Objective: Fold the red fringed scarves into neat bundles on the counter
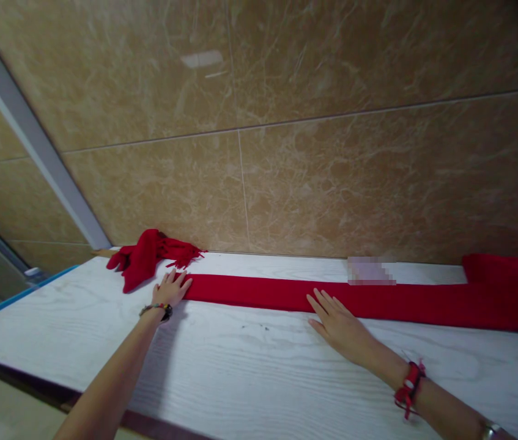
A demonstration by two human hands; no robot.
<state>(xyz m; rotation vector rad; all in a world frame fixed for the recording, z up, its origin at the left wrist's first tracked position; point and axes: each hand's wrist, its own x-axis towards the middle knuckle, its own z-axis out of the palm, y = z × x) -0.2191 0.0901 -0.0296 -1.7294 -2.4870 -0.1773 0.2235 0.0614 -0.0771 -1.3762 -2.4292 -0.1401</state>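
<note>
A long red scarf (259, 293), folded into a narrow flat strip, lies along the white wooden tabletop (240, 366) and runs out of view at the right. My left hand (170, 289) rests with fingers spread on the strip's left end. Farther right, my right hand (336, 321) is laid flat on the cloth, its fingers stretched out and its palm partly over the near edge. Neither hand grips anything. Just beyond my left hand sits a crumpled red cloth with a fringe (148, 256).
Behind the table rises a brown marble-patterned tile wall (314, 177). A small blurred pale rectangle (369, 271) lies behind the strip. More red fabric (506, 269) is piled at the far right. A blue edge (20, 296) borders the table's left side.
</note>
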